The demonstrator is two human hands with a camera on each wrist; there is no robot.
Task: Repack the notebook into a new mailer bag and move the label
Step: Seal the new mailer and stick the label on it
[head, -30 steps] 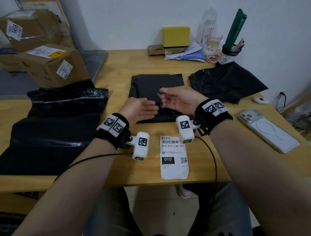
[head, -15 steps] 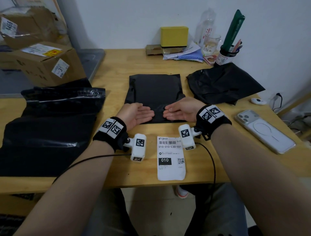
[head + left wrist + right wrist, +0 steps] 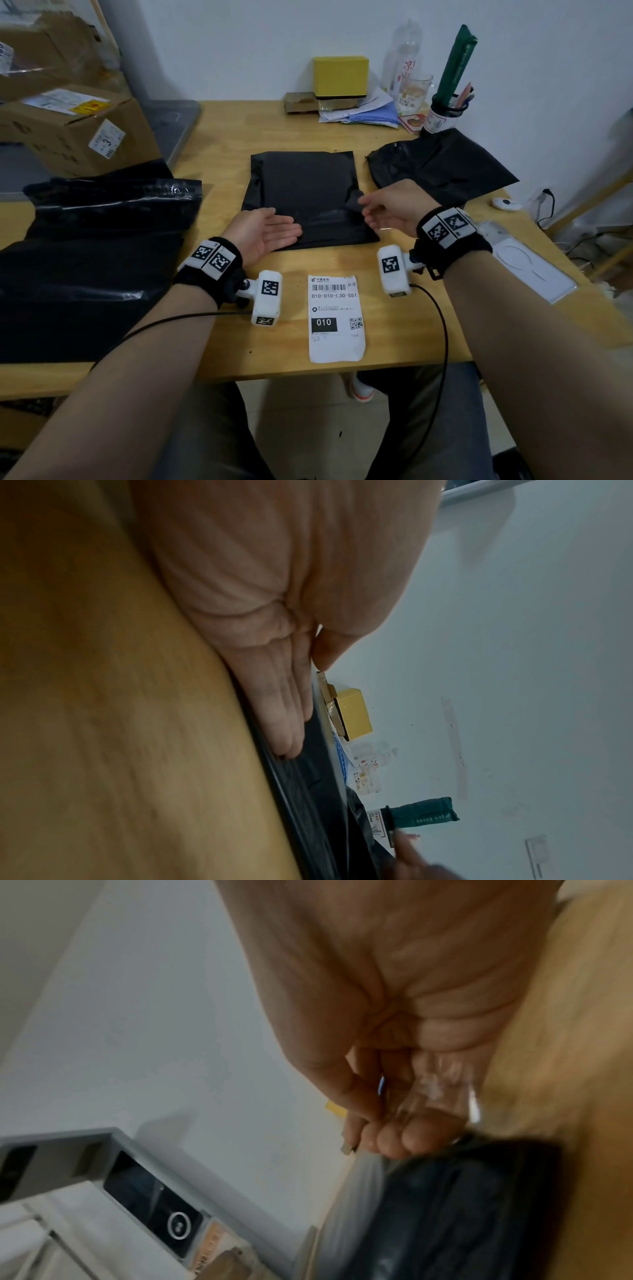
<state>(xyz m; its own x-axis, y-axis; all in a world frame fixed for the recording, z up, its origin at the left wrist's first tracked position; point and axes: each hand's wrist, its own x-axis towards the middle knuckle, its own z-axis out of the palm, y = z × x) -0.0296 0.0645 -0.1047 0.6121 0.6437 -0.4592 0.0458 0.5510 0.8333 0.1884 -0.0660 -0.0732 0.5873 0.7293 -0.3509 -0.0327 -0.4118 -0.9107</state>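
A flat black mailer bag (image 3: pixel 301 195) lies at the middle of the wooden table (image 3: pixel 222 144); the notebook itself is not visible. My left hand (image 3: pixel 270 233) rests on its little-finger edge at the bag's near left corner, fingers straight and together (image 3: pixel 291 723). At the bag's right edge, where a small black corner stands up, is my right hand (image 3: pixel 380 212). Its fingers (image 3: pixel 394 1139) are curled, and a clear film strip (image 3: pixel 441 1085) lies in them, fingertips close to the bag (image 3: pixel 462 1204). The white shipping label (image 3: pixel 335 318) lies face up near the front edge, between my wrists.
A crumpled black bag (image 3: pixel 442 168) lies at the right and a pile of black bags (image 3: pixel 96 257) at the left. A phone (image 3: pixel 527 263) sits by my right wrist. Cardboard boxes (image 3: pixel 75 130) stand at the far left; a yellow box (image 3: pixel 340 75), papers and a pen cup (image 3: pixel 442 116) line the wall.
Half a second ago both hands lay flat on the bag's near edge. The right hand has since moved right to the bag's right edge and curled; the left hand has barely moved.
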